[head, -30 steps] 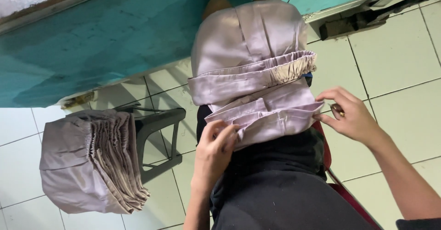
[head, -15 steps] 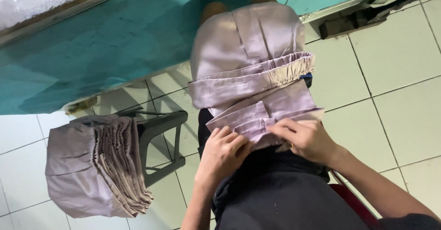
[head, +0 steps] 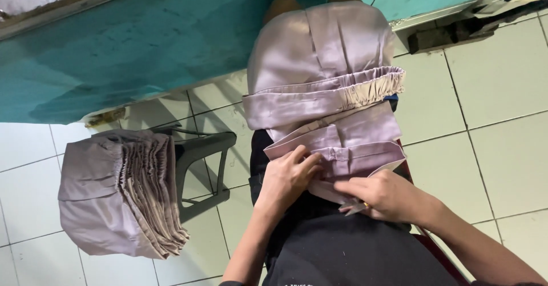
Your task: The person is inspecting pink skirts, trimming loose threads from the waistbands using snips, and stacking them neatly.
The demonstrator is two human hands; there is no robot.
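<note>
Vs. a sec ago: right hand has come in from the right edge of the garment and dropped to its near hem, lower centre of frame; before that it sat out at the right side of the fabric. Left hand has barely shifted, fingers now a bit further onto the cloth. The stack at left looks the same.

Now: mauve garment w/ elastic waistband lies over the person's lap, centre frame, running up toward the knees at top centre. Its near end is folded into a thick band just above both hands. Left hand lies flat w/ fingers pressing on the left part of that band, not closed round it. Right hand is curled at the hem just below the band, touching the fabric; something small and metallic shows under the fingers, too small to tell what it is, and can't tell if it's gripped.

Stack of folded mauve garments sits on a dark plastic stool, lower left, well apart from the hands. Pale tiled floor on the right, teal wall across the top.
</note>
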